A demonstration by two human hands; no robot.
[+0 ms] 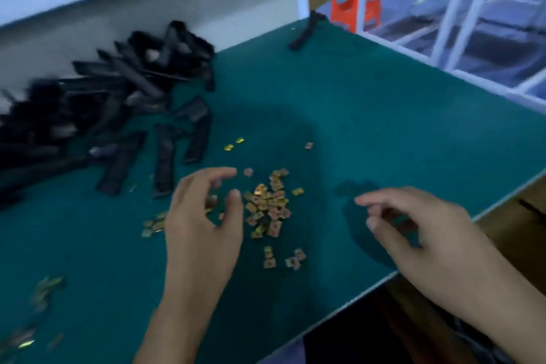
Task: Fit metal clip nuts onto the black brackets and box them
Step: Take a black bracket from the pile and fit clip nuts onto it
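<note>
On the green counter (pixel 384 127), the left hand (pixel 204 230) curled over clip nuts (pixel 267 207), grip indeterminate; the right hand (pixel 419 233) fingers were relaxed, empty.

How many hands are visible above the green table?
2. The left hand is at the left side of the heap of clip nuts. The right hand is right of the heap, near the table front edge. None seems hidden.

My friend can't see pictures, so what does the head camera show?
Two bare hands are over a green table: the left hand reaches with curled fingers at a small heap of gold metal clips, and the right hand is beside it. A big pile of black brackets lies at the far left. The picture is blurry.
</note>
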